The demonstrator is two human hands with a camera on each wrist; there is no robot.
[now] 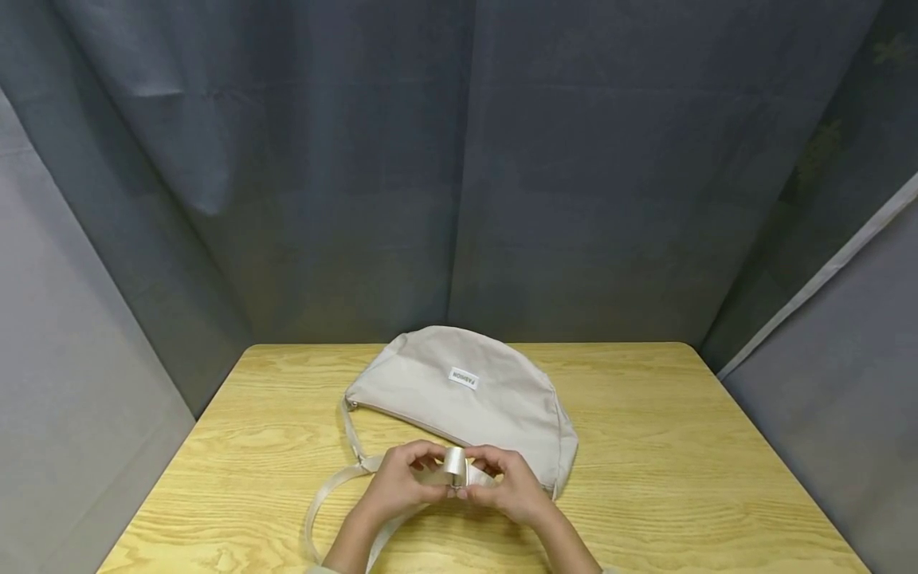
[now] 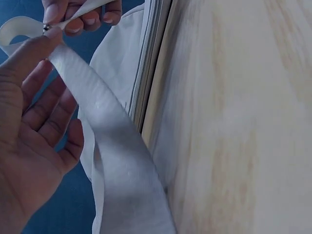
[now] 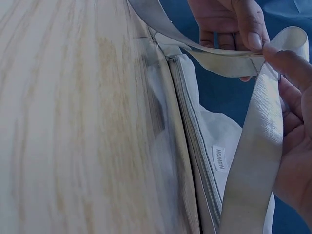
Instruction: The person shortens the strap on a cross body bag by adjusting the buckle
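Beige strap (image 1: 455, 461): looped above the table (image 1: 681, 454), near centre.
Left hand (image 1: 398, 481): strap is pinched by the fingers.
Right hand (image 1: 512, 485): strap is likewise pinched.
Bag (image 1: 495, 406): laid at the hands' far side.

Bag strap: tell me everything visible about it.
The bag strap is a flat, pale beige band that looks like woven webbing, finely ribbed with a slight sheen. The left hand and right hand both pinch it, below a small upright loop. A small metal piece shows at the pinch in the left wrist view. Another stretch curves over the wooden table left of the hands, and the strap joins the handbag's left corner.
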